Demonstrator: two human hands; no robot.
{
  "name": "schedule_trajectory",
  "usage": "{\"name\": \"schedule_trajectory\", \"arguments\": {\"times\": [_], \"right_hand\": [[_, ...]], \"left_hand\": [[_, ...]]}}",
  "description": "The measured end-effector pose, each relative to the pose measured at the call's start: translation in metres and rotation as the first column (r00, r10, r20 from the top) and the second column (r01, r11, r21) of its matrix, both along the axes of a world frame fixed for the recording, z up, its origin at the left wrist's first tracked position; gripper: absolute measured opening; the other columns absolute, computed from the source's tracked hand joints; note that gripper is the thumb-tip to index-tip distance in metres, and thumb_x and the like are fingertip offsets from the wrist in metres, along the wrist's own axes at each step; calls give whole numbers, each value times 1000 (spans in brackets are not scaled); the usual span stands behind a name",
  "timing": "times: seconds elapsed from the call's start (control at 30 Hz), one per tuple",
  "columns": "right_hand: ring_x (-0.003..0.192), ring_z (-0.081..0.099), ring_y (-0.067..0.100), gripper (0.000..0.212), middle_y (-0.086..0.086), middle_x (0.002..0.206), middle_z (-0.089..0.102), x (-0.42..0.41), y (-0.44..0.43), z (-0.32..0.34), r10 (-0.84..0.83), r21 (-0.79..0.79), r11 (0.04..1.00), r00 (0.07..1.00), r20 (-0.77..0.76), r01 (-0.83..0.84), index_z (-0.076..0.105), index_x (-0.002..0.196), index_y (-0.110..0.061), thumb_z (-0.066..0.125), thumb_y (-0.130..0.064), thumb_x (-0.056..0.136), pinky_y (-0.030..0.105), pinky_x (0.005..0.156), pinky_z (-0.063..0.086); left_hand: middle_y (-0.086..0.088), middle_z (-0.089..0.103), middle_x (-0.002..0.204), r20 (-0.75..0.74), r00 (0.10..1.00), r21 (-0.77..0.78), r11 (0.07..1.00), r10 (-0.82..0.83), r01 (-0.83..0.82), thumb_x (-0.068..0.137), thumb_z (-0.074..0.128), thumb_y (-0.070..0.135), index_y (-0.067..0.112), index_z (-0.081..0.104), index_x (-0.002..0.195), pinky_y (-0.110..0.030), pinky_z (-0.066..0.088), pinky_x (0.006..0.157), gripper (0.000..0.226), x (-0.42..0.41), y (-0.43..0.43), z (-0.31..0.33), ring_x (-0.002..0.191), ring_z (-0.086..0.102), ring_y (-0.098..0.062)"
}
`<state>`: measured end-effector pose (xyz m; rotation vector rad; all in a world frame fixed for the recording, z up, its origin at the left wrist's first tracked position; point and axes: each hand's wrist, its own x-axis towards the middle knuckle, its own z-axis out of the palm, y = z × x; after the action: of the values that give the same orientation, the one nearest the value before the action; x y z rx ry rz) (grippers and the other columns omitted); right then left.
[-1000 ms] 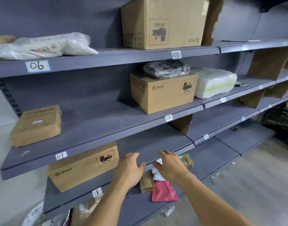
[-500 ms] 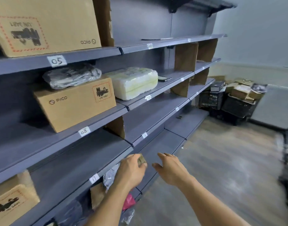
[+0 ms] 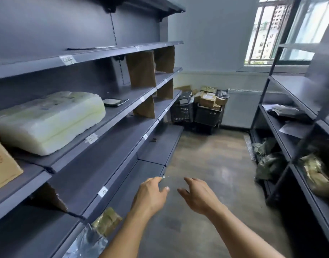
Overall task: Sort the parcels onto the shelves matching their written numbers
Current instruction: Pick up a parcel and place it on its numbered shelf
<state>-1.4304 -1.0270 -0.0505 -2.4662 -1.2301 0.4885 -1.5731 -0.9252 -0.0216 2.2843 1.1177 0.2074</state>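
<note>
Head cam, quick question from boxwatcher: both hands were down at the lowest shelf (image 3: 121,198) a second ago, by a red parcel. What changed?

shelfnerd: The whole view swung right, down the aisle. The red parcel's out of frame now. Left hand (image 3: 150,196) and right hand (image 3: 199,196) float at lower centre over the floor (image 3: 206,161), each grip loosely spread, pinching nothing. My read: that drop is finished and the person's off for the next one.

boxwatcher: Where are the parcels left to sort?

shelfnerd: Looks like the pile of cardboard parcels (image 3: 208,100) on the black crates (image 3: 182,112), centre of frame at the aisle's far end, well apart from the hands. Already shelved are a white wrapped parcel (image 3: 48,120) at left, plus a gold padded parcel (image 3: 107,219) and a silver bag (image 3: 87,243) at bottom left.

boxwatcher: Any labels readable?

shelfnerd: "04" tag (image 3: 67,59) on the upper-left shelf edge, "16" tag (image 3: 103,191) lower down. The blurred tag (image 3: 91,138) under the white parcel I can't read. The cardboard box corner (image 3: 1,164) at far left shows red dotted print, no legible brand.
</note>
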Motion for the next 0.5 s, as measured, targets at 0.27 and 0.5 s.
{"name": "schedule_trajectory", "arguments": {"times": [0.27, 0.5], "right_hand": [[138, 41, 28, 53, 8, 143, 52, 114, 56, 14, -196, 12, 981, 981, 7, 196, 51, 136, -14, 48, -52, 99, 41, 109, 40], [137, 43, 27, 51, 6, 145, 51, 194, 76, 17, -316, -34, 948, 949, -17, 316, 51, 137, -16, 47, -52, 100, 42, 106, 42]], "left_hand": [[0, 50, 146, -1, 986, 6, 986, -168, 168, 97, 55, 43, 23, 48, 144, -30, 41, 103, 52, 133, 83, 9, 133, 47, -21], [0, 50, 146, 0, 963, -2, 963, -271, 271, 98, 54, 42, 22, 49, 144, -28, 40, 105, 51, 229, 115, 10, 134, 46, -20]]}}
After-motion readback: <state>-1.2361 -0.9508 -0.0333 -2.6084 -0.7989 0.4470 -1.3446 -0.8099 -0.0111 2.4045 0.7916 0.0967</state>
